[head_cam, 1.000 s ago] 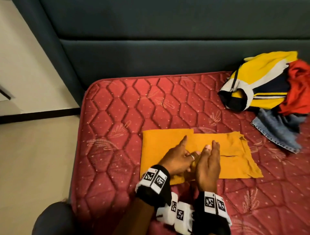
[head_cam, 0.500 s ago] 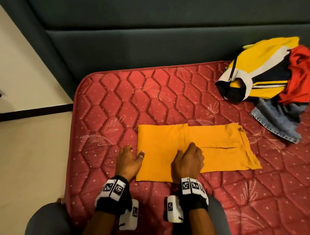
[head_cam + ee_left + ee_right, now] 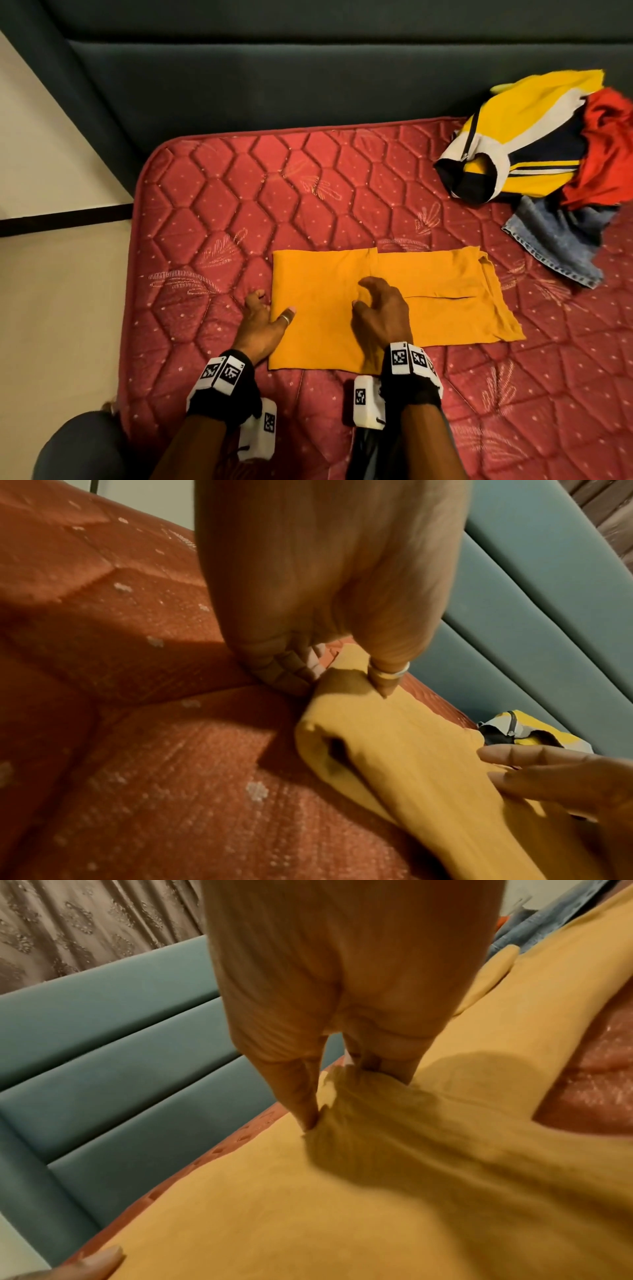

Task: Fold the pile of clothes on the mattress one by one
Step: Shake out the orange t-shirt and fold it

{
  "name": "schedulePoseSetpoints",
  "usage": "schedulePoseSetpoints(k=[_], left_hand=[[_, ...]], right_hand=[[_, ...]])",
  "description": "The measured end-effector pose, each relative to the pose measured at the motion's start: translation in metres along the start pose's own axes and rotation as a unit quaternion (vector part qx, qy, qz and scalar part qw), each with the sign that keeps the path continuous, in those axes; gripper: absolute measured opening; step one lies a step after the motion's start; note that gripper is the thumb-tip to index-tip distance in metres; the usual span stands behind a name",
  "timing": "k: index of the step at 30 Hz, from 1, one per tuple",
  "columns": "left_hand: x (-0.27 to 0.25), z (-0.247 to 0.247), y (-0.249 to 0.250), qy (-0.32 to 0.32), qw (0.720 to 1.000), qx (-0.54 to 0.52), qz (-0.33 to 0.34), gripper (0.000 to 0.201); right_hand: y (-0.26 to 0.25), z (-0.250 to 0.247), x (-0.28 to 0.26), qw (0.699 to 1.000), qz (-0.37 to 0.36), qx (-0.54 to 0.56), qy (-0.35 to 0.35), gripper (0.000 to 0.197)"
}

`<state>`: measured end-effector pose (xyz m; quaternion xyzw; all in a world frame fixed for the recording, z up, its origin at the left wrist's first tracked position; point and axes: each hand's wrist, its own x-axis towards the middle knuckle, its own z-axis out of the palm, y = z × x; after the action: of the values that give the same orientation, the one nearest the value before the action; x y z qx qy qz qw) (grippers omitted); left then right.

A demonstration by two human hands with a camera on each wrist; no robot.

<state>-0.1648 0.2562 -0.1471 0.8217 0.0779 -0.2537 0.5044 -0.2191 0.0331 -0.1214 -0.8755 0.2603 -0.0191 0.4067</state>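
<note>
Orange garment [image 3: 387, 301] lying flat on the red quilted mattress [image 3: 219, 212], near the front edge, partly folded into a long rectangle, with the thicker folded part at the left end.

Left hand [image 3: 262, 325] placed at the left edge of the garment: thumb with a silver ring [image 3: 286, 319] on top of the cloth, the other fingers curled down at the edge, on the mattress side. In the left wrist view, thumb [image 3: 385, 681] pressing on the orange cloth [image 3: 411, 750] and curled fingers [image 3: 284, 669] just beside the fold, so pinching the left edge of the garment.

Right hand [image 3: 382, 315] on the middle of the garment, fingers bent. In the right wrist view, thumb [image 3: 301, 1096] and fingertips gathering a small ridge of the cloth [image 3: 377, 1177] between them, so grasping the fabric there.

Pile of unfolded clothes at the far right of the mattress, well apart from the orange garment: yellow, white and navy shirt [image 3: 534, 137] on top, red cloth [image 3: 606, 147] at its right side, blue jeans [image 3: 555, 240] under both. Dark green padded headboard [image 3: 308, 68] behind the mattress.
</note>
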Motion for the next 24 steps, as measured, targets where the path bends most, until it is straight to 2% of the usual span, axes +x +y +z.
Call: schedulePoseSetpoints(k=[3,10,15,19,20,22,24], left_hand=[[0.002,0.0,-0.005,-0.01,1.0,-0.015,0.001,0.08],[0.009,-0.005,-0.01,-0.036,0.996,-0.08,-0.012,0.078],[0.009,-0.004,-0.01,-0.026,0.996,-0.085,-0.011,0.075],[0.01,-0.003,-0.012,-0.011,0.998,-0.066,-0.007,0.073],[0.009,-0.003,-0.011,-0.001,0.998,-0.062,-0.007,0.074],[0.008,0.0,-0.008,0.022,0.998,-0.064,-0.014,0.081],[0.007,0.004,0.0,0.035,0.997,-0.068,-0.028,0.07]], right_hand=[[-0.001,0.0,0.0,0.999,0.011,0.024,-0.018,0.038],[-0.013,-0.011,0.009,0.995,0.011,-0.043,-0.092,0.065],[-0.012,-0.021,0.012,0.998,-0.042,0.002,-0.049,0.066],[-0.009,-0.027,0.018,0.993,-0.076,-0.065,-0.056,0.059],[-0.01,-0.027,0.017,0.993,-0.081,-0.084,-0.033,0.053],[-0.015,-0.023,0.01,0.984,-0.094,-0.137,0.069,0.041],[-0.025,-0.016,-0.001,0.965,-0.125,-0.184,0.141,0.038]])
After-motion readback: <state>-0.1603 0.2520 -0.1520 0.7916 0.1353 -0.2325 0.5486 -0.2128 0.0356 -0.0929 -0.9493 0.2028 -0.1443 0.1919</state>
